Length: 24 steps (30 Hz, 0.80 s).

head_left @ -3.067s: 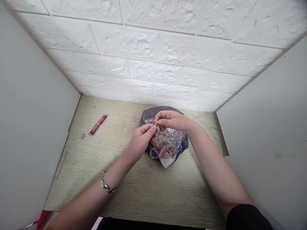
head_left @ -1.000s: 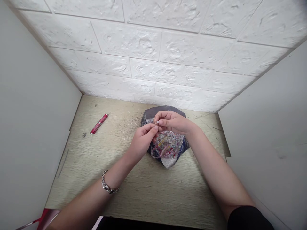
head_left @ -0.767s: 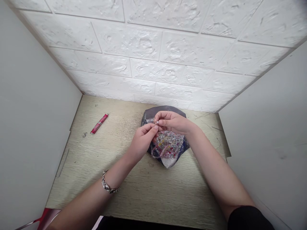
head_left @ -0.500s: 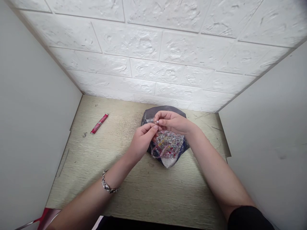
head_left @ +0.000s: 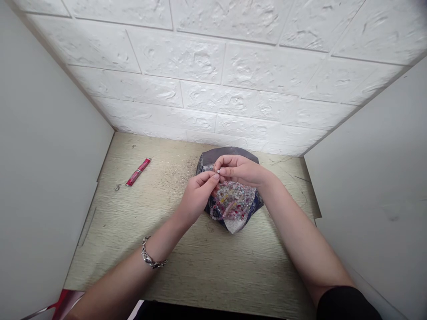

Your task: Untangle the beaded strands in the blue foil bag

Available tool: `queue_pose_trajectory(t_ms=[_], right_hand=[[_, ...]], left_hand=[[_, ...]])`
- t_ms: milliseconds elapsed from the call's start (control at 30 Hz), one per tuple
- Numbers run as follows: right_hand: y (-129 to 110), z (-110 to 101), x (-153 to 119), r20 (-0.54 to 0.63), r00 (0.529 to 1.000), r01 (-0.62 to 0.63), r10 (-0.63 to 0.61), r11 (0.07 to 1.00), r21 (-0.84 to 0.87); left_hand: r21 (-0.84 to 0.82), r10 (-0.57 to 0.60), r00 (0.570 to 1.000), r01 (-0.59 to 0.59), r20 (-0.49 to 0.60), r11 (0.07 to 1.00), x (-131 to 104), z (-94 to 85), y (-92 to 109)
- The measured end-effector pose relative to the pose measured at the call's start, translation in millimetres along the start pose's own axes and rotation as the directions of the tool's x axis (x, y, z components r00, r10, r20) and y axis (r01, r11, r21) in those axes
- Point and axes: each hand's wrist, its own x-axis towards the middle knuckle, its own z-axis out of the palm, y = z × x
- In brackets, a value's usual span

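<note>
The right hand (head_left: 242, 170) is bent inward over an open bag (head_left: 230, 154), its thumb and forefinger closed on a small pale bead (head_left: 218, 171). The left hand (head_left: 197, 195) comes in from the other side, just below the bead, with its thumb and forefinger pinched together; whether anything thin lies between those fingers is too small to tell. The fingertips of the two hands are very near each other, and the bead sits between them, raised above the bag

The bag stands on the desk (head_left: 196, 262) near the white brick-patterned wall (head_left: 187, 58). It has a grey flap at the back and dark blue sides, and it holds a heap of loose beads (head_left: 237, 200), mostly clear and whitish, with pink, red and yellow among them. The hands hide part of the bag

A silver chain bracelet (head_left: 147, 255) circles the left wrist, and a black sleeve (head_left: 347, 304) covers the upper right arm. Well to the left on the desk lies a slim red tube (head_left: 138, 172), slanted, with a small silvery piece (head_left: 117, 187) just beside its near end
</note>
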Motion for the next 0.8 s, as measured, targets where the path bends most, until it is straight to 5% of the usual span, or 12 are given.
queue_pose_trajectory(t_ms=[433, 800], right_hand=[[-1.6, -4.0, -0.8, 0.02, 1.0, 0.002, -0.001, 0.997, -0.079], [-12.6, -2.3, -5.2, -0.068, 0.998, -0.013, -0.017, 0.907, -0.421]], left_hand=[[0.133, -0.009, 1.0, 0.009, 0.003, 0.991, -1.5, 0.3, 4.4], [0.001, -0.071, 0.997, 0.071, 0.03, 0.997, 0.1, -1.7, -2.6]])
